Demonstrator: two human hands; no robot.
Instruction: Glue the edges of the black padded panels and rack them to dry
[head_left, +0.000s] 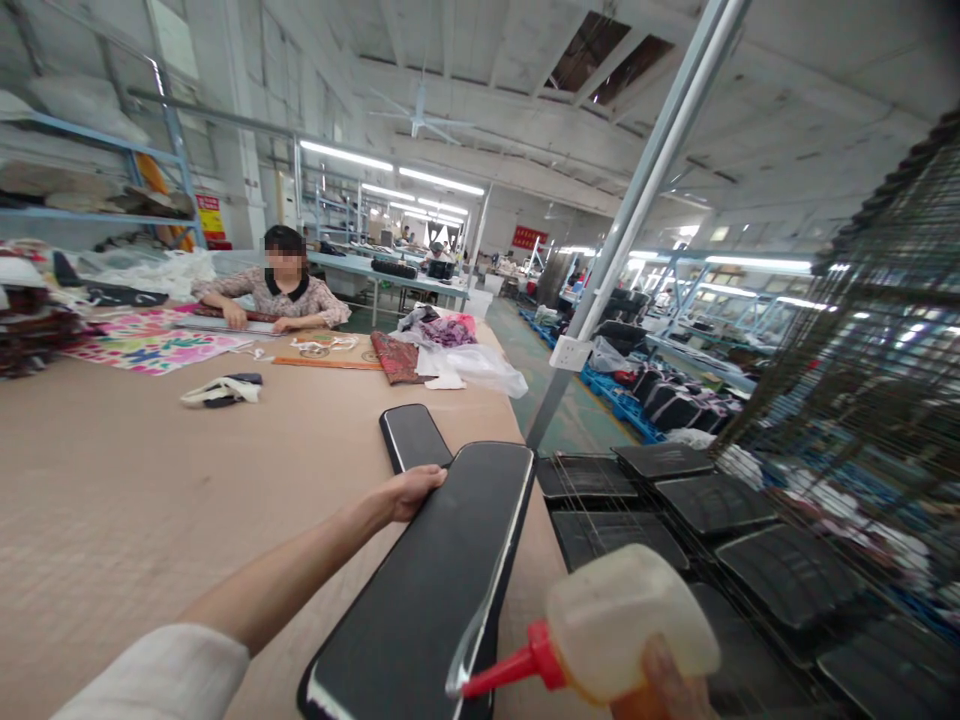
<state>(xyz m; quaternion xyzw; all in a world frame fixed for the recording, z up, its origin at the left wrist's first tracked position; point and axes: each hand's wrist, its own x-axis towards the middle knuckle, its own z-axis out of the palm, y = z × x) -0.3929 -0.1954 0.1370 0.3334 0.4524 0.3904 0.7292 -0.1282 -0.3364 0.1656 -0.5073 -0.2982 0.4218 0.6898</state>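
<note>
A long black padded panel (435,580) with a pale edge lies on the brown table (150,520) in front of me. My left hand (409,492) rests on its far left edge, fingers curled over the rim. My right hand (664,685), partly cut off at the bottom, is wrapped round a clear squeeze bottle (626,620) with a red nozzle. The nozzle tip sits at the panel's right edge. A smaller black panel (412,435) lies just beyond the long one.
A person (279,290) sits at the far end of the table over flowered fabric (150,345). Cloth and plastic bags (457,355) lie mid-table. Wire racks (705,520) with several black panels stand to the right. A slanted metal pole (630,215) rises by the table's edge.
</note>
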